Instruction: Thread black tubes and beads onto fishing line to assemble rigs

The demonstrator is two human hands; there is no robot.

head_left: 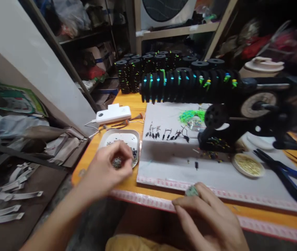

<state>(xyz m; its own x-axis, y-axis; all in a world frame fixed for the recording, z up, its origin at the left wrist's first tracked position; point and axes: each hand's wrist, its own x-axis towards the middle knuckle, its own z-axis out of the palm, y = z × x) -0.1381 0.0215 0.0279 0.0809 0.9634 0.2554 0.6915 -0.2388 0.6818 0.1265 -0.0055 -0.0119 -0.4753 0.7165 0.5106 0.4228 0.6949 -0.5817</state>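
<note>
My left hand (109, 167) is over the near edge of a small white tray (103, 139). Its thumb and fingertips are pinched together in a ring, and anything between them is too small to make out. Small dark and metallic parts (134, 153) lie in the tray. Above the front edge of the table is my right hand (208, 219), thumb and forefinger pressed together. A small grey-green lump (191, 191) shows against its curled fingers. On the white board (164, 167) beyond lie a row of small black pieces with wire ends (153, 134) and a single black piece (196, 165).
A black spindle (190, 85) carrying green and blue bits reaches over the board from a stand. Black ribbed spools (135, 75) stand behind. To the right are a dish of golden beads (248, 165) and blue-handled pliers (281, 170). A white power strip (113, 113) lies at left.
</note>
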